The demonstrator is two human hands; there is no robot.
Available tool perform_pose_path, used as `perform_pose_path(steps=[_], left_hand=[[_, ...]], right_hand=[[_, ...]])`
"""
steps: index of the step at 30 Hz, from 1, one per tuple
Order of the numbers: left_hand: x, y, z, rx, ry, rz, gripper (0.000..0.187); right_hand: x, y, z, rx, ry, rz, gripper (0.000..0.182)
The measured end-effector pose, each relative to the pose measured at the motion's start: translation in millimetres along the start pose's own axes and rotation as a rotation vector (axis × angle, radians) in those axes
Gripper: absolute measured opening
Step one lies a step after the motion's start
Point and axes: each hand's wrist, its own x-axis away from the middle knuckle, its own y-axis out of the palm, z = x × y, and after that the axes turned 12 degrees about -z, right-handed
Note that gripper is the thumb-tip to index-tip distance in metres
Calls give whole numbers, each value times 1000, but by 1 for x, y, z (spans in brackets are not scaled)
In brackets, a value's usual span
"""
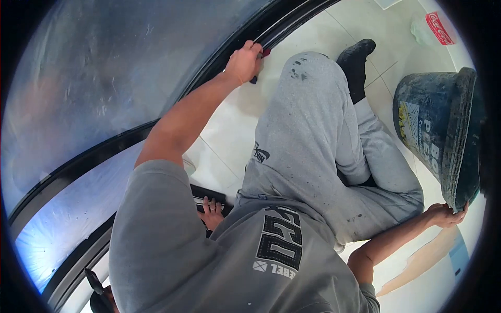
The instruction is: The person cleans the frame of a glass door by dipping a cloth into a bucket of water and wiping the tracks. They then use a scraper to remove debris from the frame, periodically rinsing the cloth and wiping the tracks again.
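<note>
My left hand (244, 61) is closed at the black window frame (284, 26), around a small object with dark and red parts that is mostly hidden by the fingers. Cloudy glass (130, 57) fills the area left of this frame. Over on the right, my right hand (446, 215) grips the lower rim of a dark, dirty bucket (428, 122) with a yellow label. The bucket lies tipped, its mouth facing right.
Another person's hand (211, 213) rests by a dark rail behind my left arm. My bent legs (318, 120) lie across the pale tiled floor (219, 146). A clear plastic bottle (440, 28) with a red label lies at the top right.
</note>
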Motion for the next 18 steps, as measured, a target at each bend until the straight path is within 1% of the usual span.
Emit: perform_pose_path(steps=[2, 5, 8, 9, 12, 13, 18], left_hand=[[26, -4, -10, 63, -17, -25, 19], [78, -5, -29, 150, -54, -52, 21], [140, -7, -53, 137, -80, -55, 22], [159, -7, -62, 115, -83, -52, 23], [210, 0, -87, 63, -274, -149, 19], [223, 2, -93, 57, -297, -160, 19], [280, 4, -114, -26, -400, -245, 18]], right_hand=[[-1, -1, 1, -26, 23, 0, 41], [1, 3, -6, 108, 26, 29, 40], [-2, -5, 5, 289, -63, -4, 39], [-5, -7, 9, 211, -31, 3, 38], [-7, -14, 15, 351, -58, -36, 41], [-3, -11, 10, 420, -58, -52, 40], [-12, -20, 25, 187, -22, -25, 38]])
